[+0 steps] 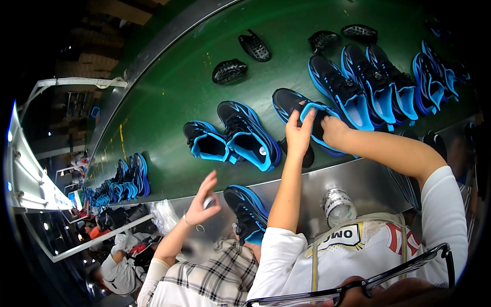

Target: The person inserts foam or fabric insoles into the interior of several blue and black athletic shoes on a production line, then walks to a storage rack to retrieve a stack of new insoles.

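Note:
A black sneaker with a bright blue sole and blue lining [287,103] lies on the green belt, toe pointing up and left. My left hand [298,130] grips the blue collar of its opening, thumb and fingers closed on the edge. Curled at the same opening is my right hand [335,131]; its fingertips are hidden in the shoe, so what they hold cannot be made out. A dark flat piece [308,156] shows below the sneaker, beside my left wrist. To the left stands a pair of matching sneakers [248,135].
More matching sneakers [371,84] line the belt [169,97] on the right. Black perforated shoe-shaped pieces [255,46] lie along the far side. A co-worker's hand [202,204] is raised at left, near another sneaker [246,207]. A clear roll [338,204] sits on the metal ledge.

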Tool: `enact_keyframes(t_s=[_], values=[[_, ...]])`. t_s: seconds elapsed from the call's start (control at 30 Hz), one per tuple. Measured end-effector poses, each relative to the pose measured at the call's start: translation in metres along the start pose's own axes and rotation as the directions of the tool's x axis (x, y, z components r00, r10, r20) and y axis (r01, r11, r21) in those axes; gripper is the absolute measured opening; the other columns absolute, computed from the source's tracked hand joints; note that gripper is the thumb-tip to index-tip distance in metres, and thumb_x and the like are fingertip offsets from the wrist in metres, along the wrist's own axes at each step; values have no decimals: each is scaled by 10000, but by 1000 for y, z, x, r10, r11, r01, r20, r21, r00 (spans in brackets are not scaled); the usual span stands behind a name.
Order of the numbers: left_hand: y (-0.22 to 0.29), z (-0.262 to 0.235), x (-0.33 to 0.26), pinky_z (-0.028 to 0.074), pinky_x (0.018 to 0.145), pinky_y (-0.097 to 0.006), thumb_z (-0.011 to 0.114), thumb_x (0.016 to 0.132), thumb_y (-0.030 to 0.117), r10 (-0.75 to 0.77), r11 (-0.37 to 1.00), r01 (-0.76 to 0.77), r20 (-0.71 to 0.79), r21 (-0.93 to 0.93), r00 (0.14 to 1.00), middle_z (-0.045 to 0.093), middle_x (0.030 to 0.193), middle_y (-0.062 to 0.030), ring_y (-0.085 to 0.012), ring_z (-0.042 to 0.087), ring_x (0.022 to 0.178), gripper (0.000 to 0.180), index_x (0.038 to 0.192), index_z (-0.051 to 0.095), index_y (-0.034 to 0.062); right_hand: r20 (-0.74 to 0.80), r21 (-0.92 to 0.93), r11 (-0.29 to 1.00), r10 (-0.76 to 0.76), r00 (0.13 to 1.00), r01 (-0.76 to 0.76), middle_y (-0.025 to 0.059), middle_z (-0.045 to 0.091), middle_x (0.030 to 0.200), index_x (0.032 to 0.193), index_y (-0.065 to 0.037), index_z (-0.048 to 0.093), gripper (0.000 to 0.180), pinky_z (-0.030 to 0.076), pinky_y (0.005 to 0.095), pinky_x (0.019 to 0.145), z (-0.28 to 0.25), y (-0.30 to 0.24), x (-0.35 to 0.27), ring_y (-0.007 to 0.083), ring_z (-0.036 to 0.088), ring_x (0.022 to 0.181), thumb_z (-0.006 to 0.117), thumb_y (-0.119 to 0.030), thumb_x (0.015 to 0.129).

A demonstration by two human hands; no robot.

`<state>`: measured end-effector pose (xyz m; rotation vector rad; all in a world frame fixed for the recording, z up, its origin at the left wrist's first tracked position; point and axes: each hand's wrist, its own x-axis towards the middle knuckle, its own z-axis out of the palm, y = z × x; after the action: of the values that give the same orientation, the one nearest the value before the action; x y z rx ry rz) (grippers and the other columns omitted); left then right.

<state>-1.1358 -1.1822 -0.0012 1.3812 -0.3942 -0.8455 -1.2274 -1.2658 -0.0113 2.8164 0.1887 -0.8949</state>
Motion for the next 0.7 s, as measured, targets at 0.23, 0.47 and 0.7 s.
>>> enact_keyframes(t_s=[0.23, 0.47, 0.7], values=[[1, 1, -2, 421, 620, -259, 637, 740, 98, 702, 500, -454, -38, 737, 712, 398, 1024, -118, -170, 488, 699, 399, 1094, 469, 21, 295, -30, 966, -239, 925, 259, 81, 602, 988, 975, -94, 630, 287, 297, 312, 839, -22, 11, 4, 181, 478, 1018, 550, -216, 728], [-17, 2, -9, 439, 683, -373, 586, 747, 22, 710, 309, -490, 145, 815, 689, 463, 978, -160, -321, 508, 803, 215, 957, 537, 35, 396, 439, 892, -300, 868, 108, 156, 587, 964, 965, 25, 592, 616, -28, 424, 1047, -53, 21, -38, 204, 505, 999, 178, -400, 800], [-25, 12, -22, 450, 696, -288, 628, 709, -33, 660, 566, -488, -10, 665, 751, 449, 1029, -116, -225, 534, 841, 117, 815, 593, 6, -670, 586, 779, 313, 674, 221, 135, 513, 922, 876, 7, 570, 242, 364, 384, 833, 22, -3, -101, 286, 500, 891, 596, -164, 707]])
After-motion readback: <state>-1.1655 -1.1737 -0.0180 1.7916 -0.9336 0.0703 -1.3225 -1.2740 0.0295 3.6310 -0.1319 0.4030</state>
